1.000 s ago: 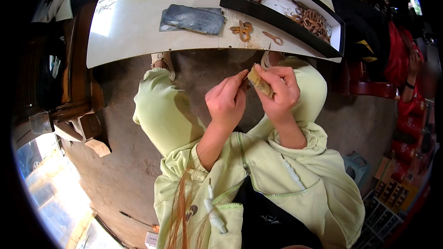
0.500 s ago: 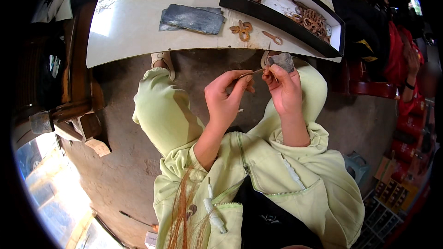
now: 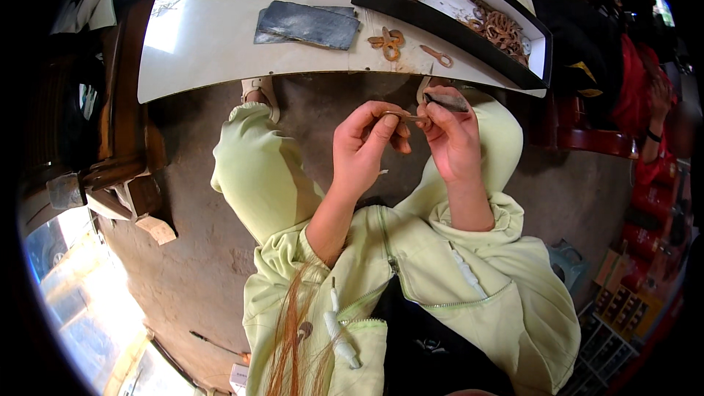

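Above my lap, my left hand (image 3: 359, 145) is closed in a pinch on one end of a thin rusty metal piece (image 3: 406, 116). The piece spans the gap to my right hand (image 3: 455, 148), whose fingertips touch its other end. A folded dark grey sheet, which looks like sandpaper (image 3: 449, 103), is gripped between the thumb and fingers of my right hand. On the table beyond lie a rusty ring-ended piece (image 3: 444, 61) and a small heap of rusty ring-ended pieces (image 3: 391, 49). My fingers hide much of the held metal.
A white table (image 3: 198, 66) with a curved near edge stands ahead. Dark grey sheets (image 3: 312, 26) lie on it, left of a long black-sided box (image 3: 455, 26) with many rusty pieces. Another person's arm (image 3: 655, 114) shows at the right. Wooden furniture (image 3: 125, 139) stands at the left.
My right hand has turned, so the grey sheet shows edge-on and more folded. My left hand has shifted slightly right and up, closer to the right one.
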The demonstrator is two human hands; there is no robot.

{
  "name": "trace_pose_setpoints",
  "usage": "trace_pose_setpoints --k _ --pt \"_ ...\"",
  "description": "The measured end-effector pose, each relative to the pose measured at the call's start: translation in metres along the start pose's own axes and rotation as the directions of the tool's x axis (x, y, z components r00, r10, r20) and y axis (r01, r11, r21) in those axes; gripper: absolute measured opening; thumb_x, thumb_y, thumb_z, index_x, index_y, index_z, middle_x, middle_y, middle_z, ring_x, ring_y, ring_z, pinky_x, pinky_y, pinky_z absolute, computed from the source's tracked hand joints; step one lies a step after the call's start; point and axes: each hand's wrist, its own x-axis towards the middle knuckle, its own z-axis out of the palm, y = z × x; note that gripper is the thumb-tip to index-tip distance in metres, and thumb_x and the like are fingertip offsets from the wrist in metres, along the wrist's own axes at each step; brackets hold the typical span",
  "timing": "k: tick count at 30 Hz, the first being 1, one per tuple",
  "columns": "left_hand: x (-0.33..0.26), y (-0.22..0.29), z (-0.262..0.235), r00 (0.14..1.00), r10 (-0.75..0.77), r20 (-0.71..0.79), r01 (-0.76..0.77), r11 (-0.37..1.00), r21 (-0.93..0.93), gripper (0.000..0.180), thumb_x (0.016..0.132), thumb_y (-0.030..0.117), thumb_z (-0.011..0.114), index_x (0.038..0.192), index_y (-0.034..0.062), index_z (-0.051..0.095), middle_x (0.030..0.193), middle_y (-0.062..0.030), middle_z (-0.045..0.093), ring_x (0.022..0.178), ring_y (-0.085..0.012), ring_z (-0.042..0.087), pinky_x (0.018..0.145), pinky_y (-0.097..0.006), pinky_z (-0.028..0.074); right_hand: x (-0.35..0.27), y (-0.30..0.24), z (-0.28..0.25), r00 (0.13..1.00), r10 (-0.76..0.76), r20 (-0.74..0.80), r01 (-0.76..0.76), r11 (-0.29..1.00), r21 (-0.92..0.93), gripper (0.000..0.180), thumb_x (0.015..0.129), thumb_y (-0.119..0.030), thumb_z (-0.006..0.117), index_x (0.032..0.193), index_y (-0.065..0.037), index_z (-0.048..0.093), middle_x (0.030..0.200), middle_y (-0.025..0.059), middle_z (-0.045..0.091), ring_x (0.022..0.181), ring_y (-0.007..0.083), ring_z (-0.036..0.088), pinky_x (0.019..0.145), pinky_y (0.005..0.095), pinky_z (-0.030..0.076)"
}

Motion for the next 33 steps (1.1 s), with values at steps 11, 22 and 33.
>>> trace_pose_setpoints --k 11,22,33 --pt "0.0 -0.004 -0.002 0.983 -0.061 0.171 0.092 0.979 -0.181 0.018 0.1 0.016 0.042 0.098 -0.0008 0.048 0.078 -0.0064 0.05 0.062 -0.0143 0.055 0.057 -0.025 0.048 0.001 0.002 -0.003 0.973 0.012 0.232 -0.005 0.999 -0.032 0.014 0.083 0.001 0.058 0.096 0.003 0.061 0.101 0.0085 0.054 0.089 0.0148 0.058 0.078 0.0274 0.048" --pt "0.001 -0.007 0.002 0.994 -0.082 0.074 0.098 0.962 -0.256 0.016 0.099 0.013 0.045 0.106 0.0007 0.049 0.075 -0.0034 0.049 0.062 -0.01 0.051 0.052 -0.023 0.045 0.0 0.006 -0.006 0.97 0.051 0.237 -0.056 0.998 0.014 0.015 0.079 0.004 0.06 0.094 0.001 0.059 0.104 0.0071 0.053 0.095 0.0146 0.055 0.083 0.0269 0.045" --pt "0.001 -0.007 0.002 0.984 -0.169 0.048 0.175 0.915 -0.365 0.017 0.098 0.013 0.045 0.107 0.0012 0.052 0.073 -0.0027 0.048 0.059 -0.011 0.051 0.052 -0.022 0.044 0.001 0.011 -0.007 0.956 -0.023 0.292 0.061 0.991 -0.12 0.019 0.075 0.008 0.063 0.091 -0.001 0.059 0.102 0.0066 0.054 0.091 0.0134 0.055 0.08 0.0263 0.047"
